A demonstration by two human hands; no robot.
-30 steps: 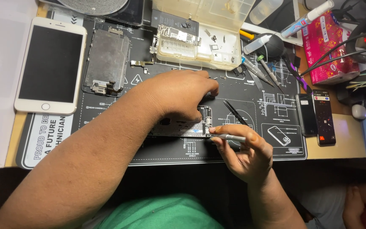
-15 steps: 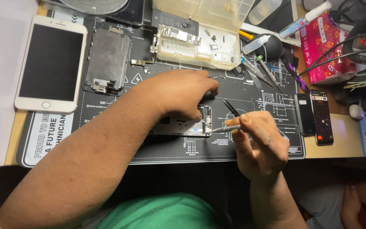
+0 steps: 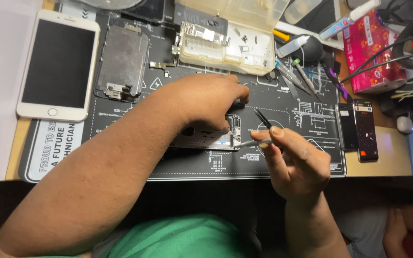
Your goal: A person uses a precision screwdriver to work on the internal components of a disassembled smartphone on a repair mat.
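My left hand lies over an opened phone body on the black repair mat, pressing it down and hiding most of it. My right hand is just right of the phone and pinches a thin metal tool. The tool's tip touches the phone's right end. Black tweezers lie on the mat just above my right fingers.
A white smartphone lies at the left, a metal back plate beside it. A clear parts box stands at the back. Screwdrivers, a pink box, cables and a small dark phone crowd the right.
My right hand has shifted right and a little up, turning its tool so the tip comes at the phone's right end from the side. The left hand stays on the phone.
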